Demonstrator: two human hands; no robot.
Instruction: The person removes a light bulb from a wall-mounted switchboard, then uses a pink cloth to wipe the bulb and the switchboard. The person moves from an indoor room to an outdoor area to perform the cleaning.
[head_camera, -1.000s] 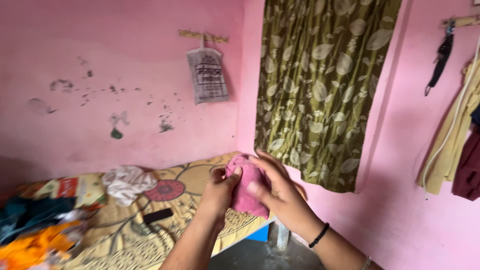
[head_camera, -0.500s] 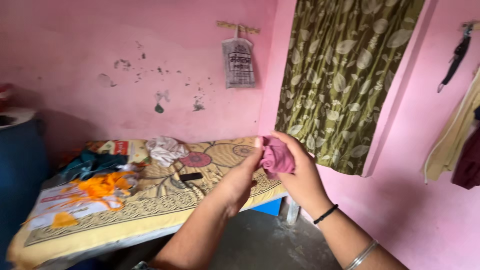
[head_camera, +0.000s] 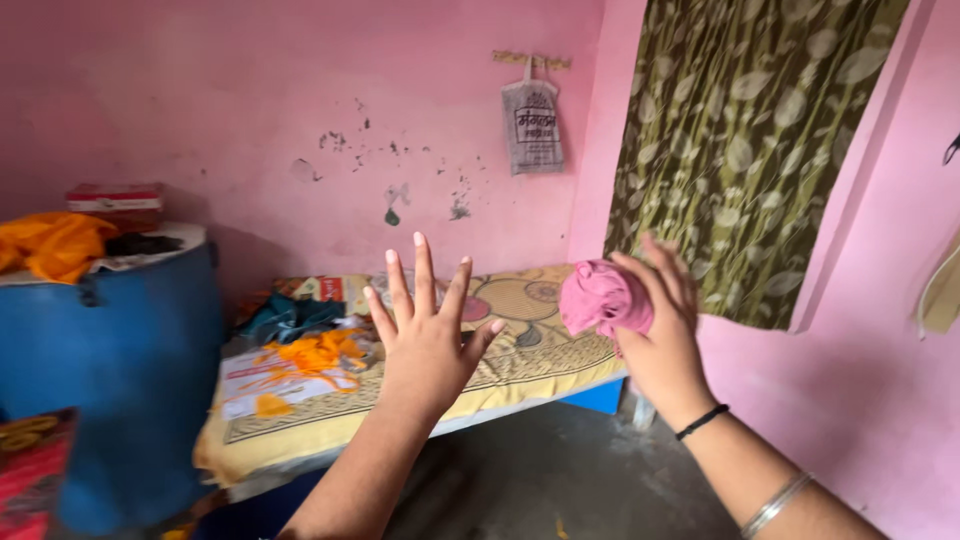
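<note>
The left hand (head_camera: 425, 335) is spread wide with all 5 fingers apart, holding nothing. The right hand (head_camera: 665, 330) grips a balled pink cloth (head_camera: 600, 298), seemingly tightly rolled, above the near edge of the bed (head_camera: 520, 370); 1 firm cupped grip should keep the bundle from unrolling. Beyond hangs a green curtain (head_camera: 750, 150).

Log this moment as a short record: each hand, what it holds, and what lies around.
left hand: open, fingers spread, holding nothing
right hand: gripping a balled pink cloth
bed: patterned yellow sheet, orange cloth and papers on it
blue drum: at left, orange cloth on its lid
wall: pink, a bag hung on a peg
curtain: green, leaf print
</note>
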